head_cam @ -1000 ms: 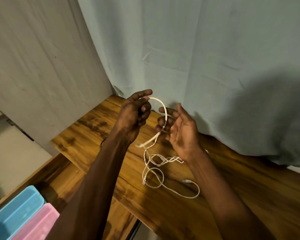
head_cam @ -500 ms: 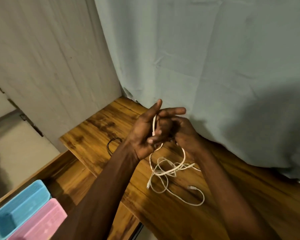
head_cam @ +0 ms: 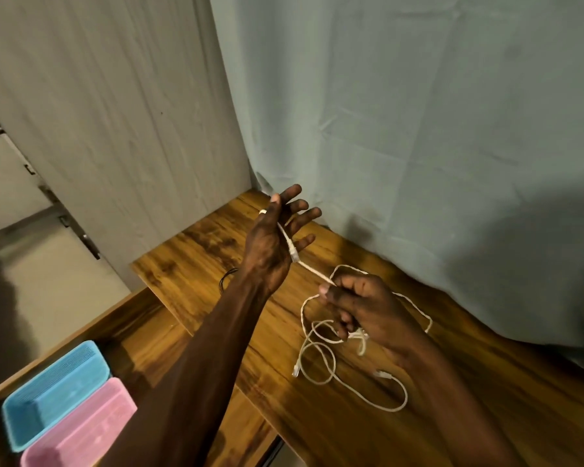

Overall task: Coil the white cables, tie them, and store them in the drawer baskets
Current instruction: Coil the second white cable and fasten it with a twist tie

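Two hands are up over the wooden table (head_cam: 486, 382), and a white cable (head_cam: 312, 272) is stretched taut between them. The left hand (head_cam: 270, 244) is raised at about eleven o'clock from the right, fingers spread and straight, with the cable laid across the palm and seemingly caught under the thumb; whether it is truly pinched there cannot be told. The right hand (head_cam: 361, 301) is curled tight, the strand pinched between thumb and forefinger.

Coiling is judged to be the step in hand, and only just begun: no finished loops are seen on the left hand. Below the right hand, at roughly six o'clock, the rest of the white cable is left lying in loose, tangled loops on the table, with connector ends showing. Whether one cable or two are lying there cannot be made out.

Next, slack has to be drawn up from the tangle and wound round the open left hand, without knots being pulled tight.

Two baskets are counted in the open drawer (head_cam: 142, 332) at seven o'clock: one blue basket (head_cam: 54, 392), one pink basket (head_cam: 81, 429), touching side by side. One dark band (head_cam: 225, 281) is glimpsed by the left wrist.
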